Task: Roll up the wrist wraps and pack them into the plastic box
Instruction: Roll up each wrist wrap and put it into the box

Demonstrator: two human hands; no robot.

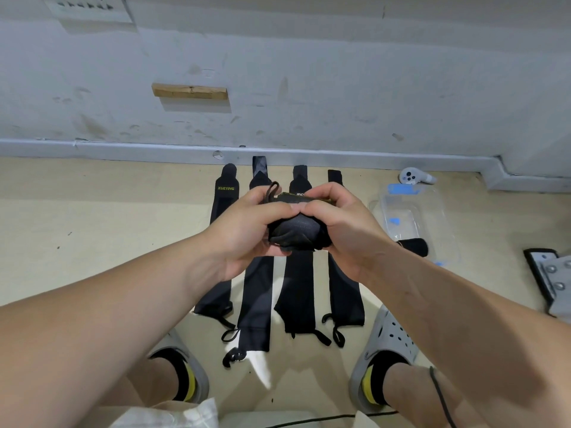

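A black wrist wrap (295, 232), partly rolled into a bundle, is held in the air at the centre of the view. My left hand (247, 230) grips its left side, with the thumb loop sticking up past the fingers. My right hand (343, 227) grips its right side, and the two thumbs meet on top. Below lie several flat black wrist wraps (258, 291) side by side on the floor, the leftmost printed XUEYING. A clear plastic box (432, 217) with blue clips stands to the right, with a rolled black wrap (414, 246) at its near end.
A white controller (415, 177) lies by the wall behind the box. A grey metal bracket (553, 279) sits at the far right edge. My two feet in grey clogs (387, 344) stand either side of the wraps' near ends. The wall's skirting runs along the back.
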